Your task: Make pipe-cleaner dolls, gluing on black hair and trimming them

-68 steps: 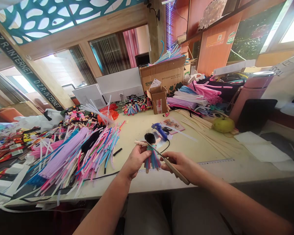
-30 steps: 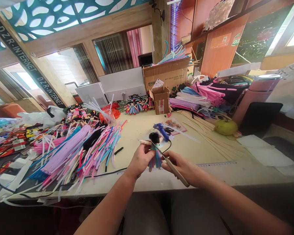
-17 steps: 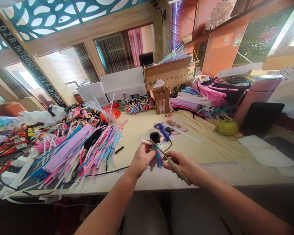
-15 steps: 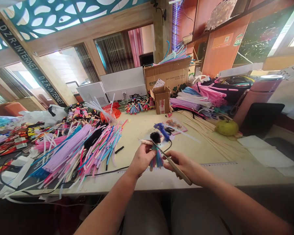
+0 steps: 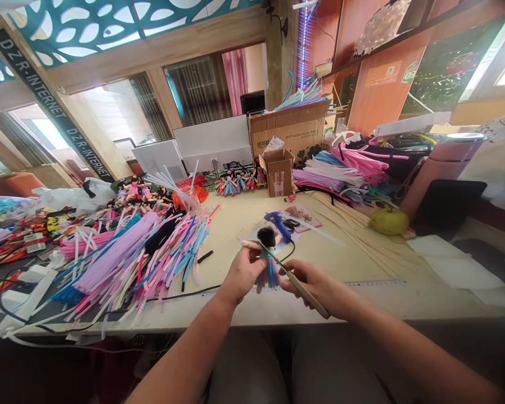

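My left hand (image 5: 244, 274) is closed on a small pipe-cleaner doll (image 5: 269, 272) above the front of the table. The doll has fuzzy black hair, a pale arm sticking out to the left and a striped skirt in blue, pink and purple. My right hand (image 5: 313, 286) grips a slim tool with a tan handle (image 5: 307, 294). Its narrow dark blade (image 5: 271, 255) slants up to the left across the doll, near the hair and upper body. Whether the tip touches the doll I cannot tell. A blue glue gun (image 5: 281, 227) lies just behind the doll.
Pipe cleaners (image 5: 113, 258) are heaped on the left. Finished dolls (image 5: 235, 182) stand at the back beside a small cardboard box (image 5: 279, 174). A ruler (image 5: 374, 282) lies near the front edge. On the right are a green fruit (image 5: 389, 220) and a pink bottle (image 5: 440, 168).
The view has shifted very slightly. Both hands, the doll and the tool stay almost where they were.
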`<state>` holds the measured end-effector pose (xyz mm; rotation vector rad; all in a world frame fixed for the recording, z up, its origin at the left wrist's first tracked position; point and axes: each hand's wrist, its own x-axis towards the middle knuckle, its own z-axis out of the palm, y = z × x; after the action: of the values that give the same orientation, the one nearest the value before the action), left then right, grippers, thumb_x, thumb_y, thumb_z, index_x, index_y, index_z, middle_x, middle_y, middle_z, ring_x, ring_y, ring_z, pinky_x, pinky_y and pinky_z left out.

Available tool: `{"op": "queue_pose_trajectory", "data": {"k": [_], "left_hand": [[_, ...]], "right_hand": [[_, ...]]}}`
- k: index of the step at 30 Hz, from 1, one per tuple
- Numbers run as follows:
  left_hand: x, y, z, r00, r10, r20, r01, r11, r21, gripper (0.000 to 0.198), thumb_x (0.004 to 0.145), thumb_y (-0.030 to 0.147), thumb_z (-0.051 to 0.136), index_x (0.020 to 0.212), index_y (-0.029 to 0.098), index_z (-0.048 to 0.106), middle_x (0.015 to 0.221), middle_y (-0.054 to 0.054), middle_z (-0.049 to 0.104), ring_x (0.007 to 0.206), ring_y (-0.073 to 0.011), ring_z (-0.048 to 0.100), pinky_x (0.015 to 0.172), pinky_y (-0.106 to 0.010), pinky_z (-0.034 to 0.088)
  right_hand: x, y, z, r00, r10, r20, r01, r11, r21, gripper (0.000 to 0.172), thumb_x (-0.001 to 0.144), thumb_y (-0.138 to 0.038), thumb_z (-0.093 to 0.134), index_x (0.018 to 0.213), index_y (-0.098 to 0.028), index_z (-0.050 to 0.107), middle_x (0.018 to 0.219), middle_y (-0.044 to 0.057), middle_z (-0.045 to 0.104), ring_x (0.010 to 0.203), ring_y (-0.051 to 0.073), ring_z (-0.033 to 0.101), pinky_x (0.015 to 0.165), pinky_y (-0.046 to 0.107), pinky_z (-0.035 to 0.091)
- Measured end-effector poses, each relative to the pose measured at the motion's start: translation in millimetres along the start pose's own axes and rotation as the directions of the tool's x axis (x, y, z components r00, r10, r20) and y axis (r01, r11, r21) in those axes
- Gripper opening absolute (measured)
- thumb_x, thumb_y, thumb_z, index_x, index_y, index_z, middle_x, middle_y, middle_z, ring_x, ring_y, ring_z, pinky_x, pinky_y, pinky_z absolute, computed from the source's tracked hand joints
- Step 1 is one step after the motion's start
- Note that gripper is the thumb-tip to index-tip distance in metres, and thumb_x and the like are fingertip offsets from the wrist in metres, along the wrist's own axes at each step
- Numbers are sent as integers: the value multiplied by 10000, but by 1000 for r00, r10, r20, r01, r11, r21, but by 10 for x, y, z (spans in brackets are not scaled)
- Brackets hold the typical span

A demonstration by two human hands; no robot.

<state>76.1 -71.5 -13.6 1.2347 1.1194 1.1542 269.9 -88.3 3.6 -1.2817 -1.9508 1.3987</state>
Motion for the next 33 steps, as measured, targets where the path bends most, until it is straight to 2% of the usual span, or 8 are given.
{"op": "queue_pose_trajectory", "data": {"k": [7,10,14,17,23,28,33], "left_hand": [[62,11,-94,999,-20,-50,18,999,-38,361,734,310,723,1022,167,559,1045,-90,672,936,-205,636,732,-290,502],[74,32,-134,998,-52,-44,48,996,-77,407,720,311,730,1050,158,548,1091,-98,659,898,-186,632,667,-256,489],[70,63,-171,994,-103,-39,98,989,-114,457,691,334,754,1051,159,533,1039,-81,656,734,-140,612,541,-217,451],[57,83,-187,992,-128,-22,124,984,-127,459,688,344,763,1042,163,534,1025,-72,654,689,-125,600,515,-211,439],[43,93,-177,993,-116,7,116,982,-148,462,674,367,783,1020,163,554,1013,-73,665,773,-164,640,571,-228,466],[44,76,-125,996,-87,-15,84,989,-123,448,679,337,789,1026,151,576,1073,-102,676,1006,-234,639,727,-273,500],[53,46,-81,999,-50,-8,49,993,-107,414,706,317,765,1029,145,573,1082,-114,680,1048,-256,630,789,-312,503]], "right_hand": [[-59,55,-40,999,-33,-15,32,999,-17,397,816,-501,638,1077,-205,594,690,-42,498,609,113,481,533,234,396],[-91,35,-78,1000,-11,16,10,1000,20,425,821,-506,629,1101,-192,575,717,-34,508,613,114,492,546,242,424],[-86,23,-101,995,18,94,-29,992,119,453,819,-518,626,1111,-179,556,734,-31,494,616,109,501,559,244,462],[-45,71,-91,992,24,122,-46,983,180,464,817,-527,629,1122,-186,545,745,-35,495,595,95,504,545,234,462],[15,88,-75,991,43,124,-64,982,177,473,825,-538,618,1134,-186,549,756,-26,522,592,95,516,531,230,455],[24,-50,-56,994,51,96,-67,983,172,499,788,-553,650,1091,-165,571,713,-34,512,593,94,499,543,229,459],[53,-87,-20,998,54,43,-58,995,84,486,798,-568,623,1071,-167,582,703,-25,524,583,108,509,525,237,439]]}}
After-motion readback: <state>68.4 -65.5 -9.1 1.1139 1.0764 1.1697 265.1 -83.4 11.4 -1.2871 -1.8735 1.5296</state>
